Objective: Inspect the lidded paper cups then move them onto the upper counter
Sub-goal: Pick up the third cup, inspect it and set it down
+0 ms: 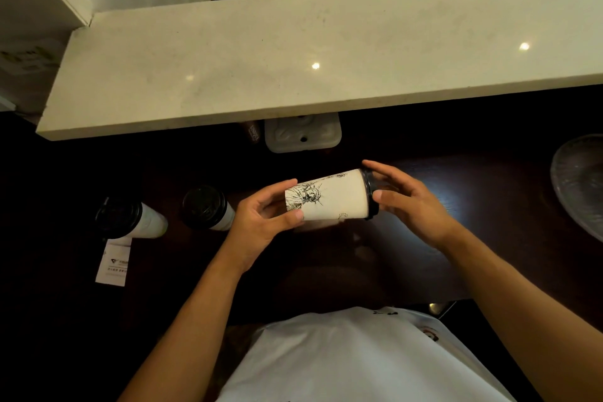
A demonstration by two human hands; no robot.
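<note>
A white paper cup [339, 197] with a black lid and a Statue of Liberty drawing lies on its side in the air above the dark lower counter. My left hand [261, 222] grips its base end. My right hand [408, 202] holds the lid end, thumb and fingers around the black lid. Two more lidded cups stand upright on the lower counter to the left, one [208, 208] close to my left hand and one [125, 217] farther left. The pale stone upper counter [293, 52] runs across the view above.
A paper receipt [113, 263] lies below the leftmost cup. A white moulded tray [301, 135] and a small brown packet [254, 134] sit under the upper counter's edge. A clear glass dish [580, 179] is at the far right. A white box stands at the upper left.
</note>
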